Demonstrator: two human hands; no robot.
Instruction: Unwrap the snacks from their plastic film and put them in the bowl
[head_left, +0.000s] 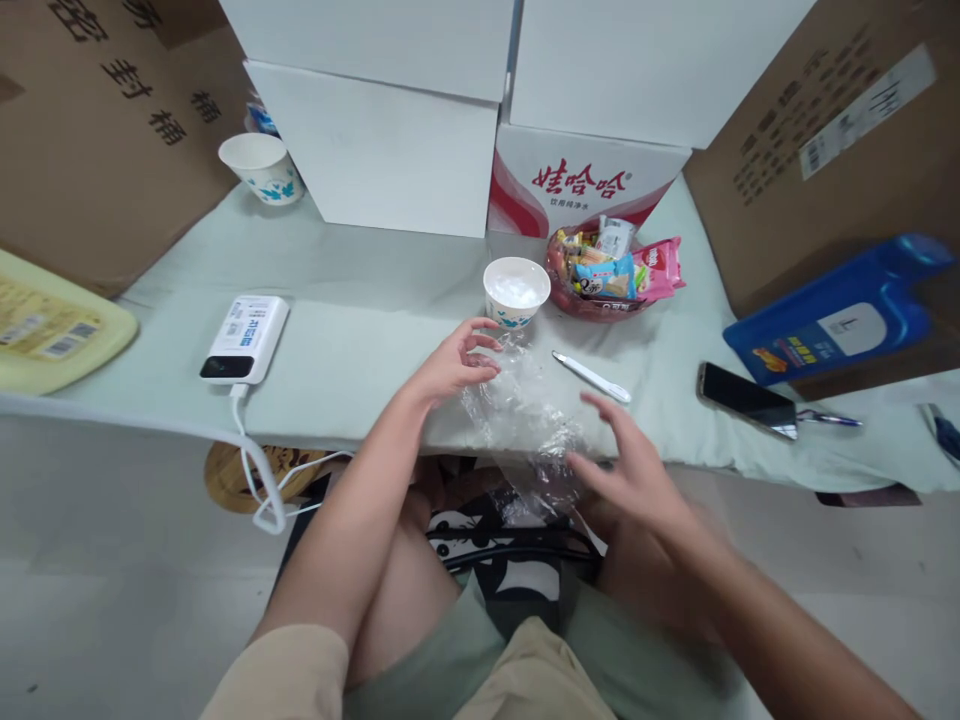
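A crumpled clear plastic bag (pixel 525 410) lies across the table's front edge and hangs partly over it. At its upper left is my left hand (pixel 459 362), fingers apart and curved just below a paper cup (pixel 511 318); whether they touch the plastic I cannot tell. White or clear material fills the cup. My right hand (pixel 626 465) is on the bag's right side, thumb and index finger spread wide, gripping nothing. Beyond it lies a white pen-like cutter (pixel 592 376).
Behind the cup sits a bowl (pixel 600 308) of wrapped snacks. A blue bottle (pixel 832 315) and a phone (pixel 746 400) are on the right. At left are a power bank (pixel 246 340) with a cable, another paper cup (pixel 262 170) and a yellow bottle (pixel 60 325). Boxes (pixel 405 150) line the back.
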